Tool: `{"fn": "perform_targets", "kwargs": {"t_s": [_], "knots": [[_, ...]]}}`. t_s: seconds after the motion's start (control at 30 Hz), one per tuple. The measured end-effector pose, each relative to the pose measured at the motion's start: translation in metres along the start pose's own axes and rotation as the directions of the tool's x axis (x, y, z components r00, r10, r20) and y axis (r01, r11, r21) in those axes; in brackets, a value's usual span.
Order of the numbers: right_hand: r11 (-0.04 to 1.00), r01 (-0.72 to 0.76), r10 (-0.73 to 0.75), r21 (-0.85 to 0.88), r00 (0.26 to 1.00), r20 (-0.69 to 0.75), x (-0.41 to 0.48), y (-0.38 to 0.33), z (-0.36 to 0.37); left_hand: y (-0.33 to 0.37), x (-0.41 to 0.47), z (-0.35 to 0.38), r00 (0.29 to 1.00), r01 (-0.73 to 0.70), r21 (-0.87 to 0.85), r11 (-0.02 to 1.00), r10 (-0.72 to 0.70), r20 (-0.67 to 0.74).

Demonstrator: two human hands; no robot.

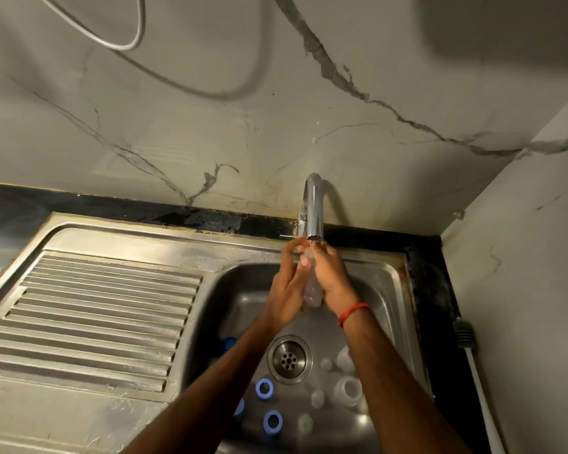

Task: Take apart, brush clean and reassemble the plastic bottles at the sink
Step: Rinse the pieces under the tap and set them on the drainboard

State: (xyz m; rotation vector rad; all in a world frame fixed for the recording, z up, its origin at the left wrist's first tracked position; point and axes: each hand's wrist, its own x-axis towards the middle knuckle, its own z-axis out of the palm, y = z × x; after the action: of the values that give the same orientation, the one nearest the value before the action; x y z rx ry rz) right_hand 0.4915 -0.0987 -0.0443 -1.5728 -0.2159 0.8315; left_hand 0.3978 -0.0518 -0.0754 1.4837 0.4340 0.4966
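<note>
A clear plastic bottle [312,286] stands upright under the chrome tap [313,208], over the steel sink basin [230,290]. My right hand [333,276] grips the bottle from the right. My left hand [289,286] closes on it from the left, thumb and fingers near its top. On the basin floor lie several blue rings [264,388] and several clear bottle parts [348,389] around the drain [288,358]. A blue cap [228,343] shows beside my left forearm.
A ribbed steel draining board [89,322] lies left of the basin. A marble-patterned wall rises behind and to the right. A white hose [479,398] runs along the dark counter at the right. A grey cable [138,34] hangs on the wall.
</note>
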Motion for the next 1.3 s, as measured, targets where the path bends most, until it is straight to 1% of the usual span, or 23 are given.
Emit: {"fn": "perform_targets", "kwargs": {"t_s": [0.07,0.13,0.2,0.27,0.33,0.4,0.43,0.47,0.53,0.6,0.67,0.7,0.73,0.8,0.83,0.87,0.93,1.0,1.07,1.1,1.2,1.27,1.3], "knots": [[0.978,-0.131,0.130,0.162,0.991,0.017,0.004,0.003,-0.009,0.012,0.007,0.001,0.985,0.159,-0.010,0.987,-0.158,0.067],[0.984,-0.098,0.095,0.146,0.995,0.030,0.001,0.007,-0.011,0.021,0.011,0.003,0.940,0.338,-0.148,0.929,-0.340,0.012],[0.999,0.039,-0.039,0.006,0.998,0.052,-0.009,0.010,-0.009,0.025,0.013,0.001,0.867,0.467,-0.351,0.811,-0.499,0.001],[0.981,0.163,-0.155,-0.102,0.985,0.078,-0.021,0.011,-0.012,0.024,0.015,-0.004,0.810,0.523,-0.514,0.679,-0.583,0.054],[0.864,0.396,-0.349,-0.311,0.916,0.197,-0.027,0.016,-0.018,0.023,0.017,-0.009,0.769,0.548,-0.619,0.563,-0.630,0.108],[0.727,0.535,-0.430,-0.430,0.843,0.323,-0.028,0.017,-0.018,0.023,0.021,-0.009,0.763,0.546,-0.656,0.522,-0.633,0.131],[0.744,0.516,-0.434,-0.425,0.856,0.280,-0.028,0.015,-0.013,0.024,0.022,-0.006,0.769,0.534,-0.665,0.522,-0.627,0.126],[0.815,0.448,-0.418,-0.366,0.894,0.162,-0.026,0.010,-0.007,0.023,0.023,-0.003,0.774,0.518,-0.666,0.536,-0.626,0.099],[0.971,0.205,-0.218,-0.123,0.970,-0.104,-0.014,-0.002,0.003,0.022,0.024,0.005,0.765,0.490,-0.667,0.560,-0.643,0.022],[0.994,-0.043,0.057,0.097,0.987,-0.151,0.001,-0.013,0.006,0.018,0.024,0.011,0.760,0.455,-0.650,0.608,-0.645,-0.072],[0.993,-0.107,0.113,0.051,0.983,-0.141,0.002,-0.018,0.012,0.015,0.023,0.015,0.754,0.420,-0.652,0.631,-0.642,-0.136],[0.998,-0.034,0.024,-0.061,0.989,-0.147,-0.001,-0.016,0.016,0.013,0.024,0.016,0.741,0.392,-0.680,0.620,-0.651,-0.166],[0.969,0.112,-0.143,-0.220,0.981,-0.133,-0.005,-0.009,0.018,0.011,0.027,0.015,0.726,0.363,-0.703,0.611,-0.659,-0.198],[0.741,0.465,-0.515,-0.485,0.857,0.035,-0.020,0.007,0.016,0.012,0.031,0.008,0.736,0.343,-0.722,0.601,-0.650,-0.191],[0.607,0.573,-0.611,-0.550,0.779,0.138,-0.021,0.016,0.009,0.015,0.032,0.006,0.758,0.358,-0.702,0.616,-0.631,-0.167],[0.516,0.621,-0.653,-0.589,0.731,0.198,-0.019,0.023,0.001,0.016,0.032,0.004,0.775,0.376,-0.648,0.663,-0.608,-0.172],[0.466,0.590,-0.645,-0.659,0.736,0.204,-0.013,0.028,-0.018,0.015,0.031,0.005,0.800,0.398,-0.454,0.797,-0.543,-0.253],[0.537,0.445,-0.511,-0.717,0.848,0.142,-0.014,0.021,-0.023,0.010,0.028,0.007,0.880,0.299,-0.121,0.946,-0.323,-0.348],[0.658,0.299,-0.308,-0.691,0.944,0.115,-0.015,0.013,-0.023,0.004,0.025,0.010,0.953,0.125,0.119,0.985,-0.087,-0.289],[0.737,0.261,-0.236,-0.624,0.964,0.124,-0.015,0.010,-0.023,0.003,0.024,0.008,0.964,0.078,0.131,0.988,-0.042,-0.261],[0.927,0.136,-0.083,-0.349,0.983,0.163,-0.015,0.004,-0.025,0.014,0.019,0.002,0.988,0.016,-0.033,0.999,-0.021,-0.151],[0.952,0.102,-0.038,-0.289,0.975,0.217,-0.014,0.007,-0.027,0.019,0.018,-0.005,0.991,0.024,-0.099,0.995,-0.037,-0.130],[0.929,0.132,-0.046,-0.346,0.969,0.245,-0.015,0.008,-0.028,0.021,0.017,-0.009,0.990,0.027,-0.116,0.993,-0.043,-0.134]]}}
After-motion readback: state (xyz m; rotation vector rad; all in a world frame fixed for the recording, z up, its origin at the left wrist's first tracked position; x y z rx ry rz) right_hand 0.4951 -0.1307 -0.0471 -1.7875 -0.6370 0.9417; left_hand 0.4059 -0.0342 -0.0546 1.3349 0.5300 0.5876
